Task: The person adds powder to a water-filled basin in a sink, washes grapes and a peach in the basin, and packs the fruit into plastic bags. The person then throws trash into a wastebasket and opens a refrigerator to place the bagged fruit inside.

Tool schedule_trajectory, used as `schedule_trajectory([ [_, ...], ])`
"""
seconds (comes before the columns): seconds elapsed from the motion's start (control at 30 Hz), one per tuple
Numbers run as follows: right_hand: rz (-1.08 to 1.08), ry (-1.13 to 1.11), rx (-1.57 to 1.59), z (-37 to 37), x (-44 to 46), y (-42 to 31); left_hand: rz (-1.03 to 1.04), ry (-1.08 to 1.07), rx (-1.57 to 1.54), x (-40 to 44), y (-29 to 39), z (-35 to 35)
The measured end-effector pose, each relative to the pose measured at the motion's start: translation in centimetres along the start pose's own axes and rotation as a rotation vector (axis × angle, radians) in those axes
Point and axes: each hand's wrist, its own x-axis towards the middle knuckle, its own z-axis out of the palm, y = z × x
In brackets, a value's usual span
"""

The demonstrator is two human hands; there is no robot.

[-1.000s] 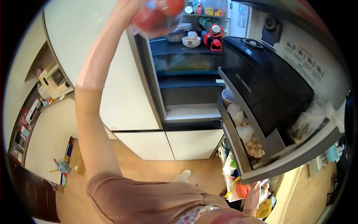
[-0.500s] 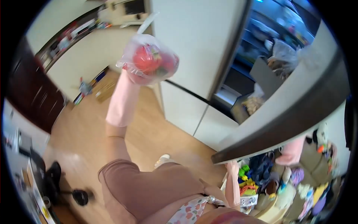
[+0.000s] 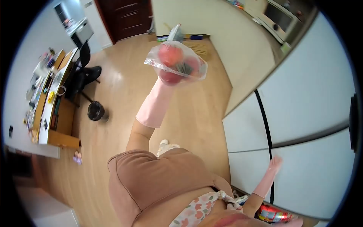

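Note:
My left hand (image 3: 166,87), in a long pink rubber glove, is raised in front of me and grips a clear plastic bag (image 3: 193,78). Inside the bag are round red fruits or vegetables (image 3: 170,55) and something dark green. The bag hides most of the fingers. To the right, my right hand (image 3: 276,163), also in a pink glove, is at the white refrigerator door (image 3: 310,170). Its fingers look stretched out but are slightly blurred, and I cannot tell whether they press on the door. The refrigerator's doors are closed.
A desk (image 3: 56,140) with many small things stands at the left, beside a black chair (image 3: 85,75) and a black bin (image 3: 96,111). A cardboard box (image 3: 196,48) lies by the pale counter (image 3: 245,49). Slippers (image 3: 77,158) lie on the wooden floor.
The refrigerator door, open before with its lit shelves showing, is now closed. My view has turned left. My left hand still holds the bag; my right hand now shows at the door.

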Motion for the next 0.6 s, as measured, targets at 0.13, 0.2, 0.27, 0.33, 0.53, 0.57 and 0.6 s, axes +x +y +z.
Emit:
schedule_trajectory([
  [0.13,-0.047,0.059,-0.022,3.0,3.5,-0.4,0.169,0.257,-0.049,-3.0,3.9,-4.4],
  [0.2,-0.054,0.095,-0.041,3.9,4.2,0.9,0.227,0.422,-0.015,-5.1,6.3,-6.6],
  [0.27,-0.041,0.125,-0.068,4.9,3.7,3.0,0.126,0.252,-0.120,-8.2,8.3,-12.7],
  [0.33,-0.014,0.142,-0.097,6.1,3.6,6.2,0.118,0.436,0.039,-9.4,11.5,-13.2],
  [0.53,0.166,0.012,-0.131,13.4,4.8,20.2,-0.192,0.728,1.591,-11.5,16.9,-18.6],
  [0.57,0.208,-0.052,-0.123,15.2,5.6,22.6,-0.208,0.740,1.639,-11.8,17.7,-18.9],
  [0.6,0.254,-0.135,-0.088,16.8,7.6,25.4,-0.209,0.784,1.558,-12.1,18.1,-19.6],
])
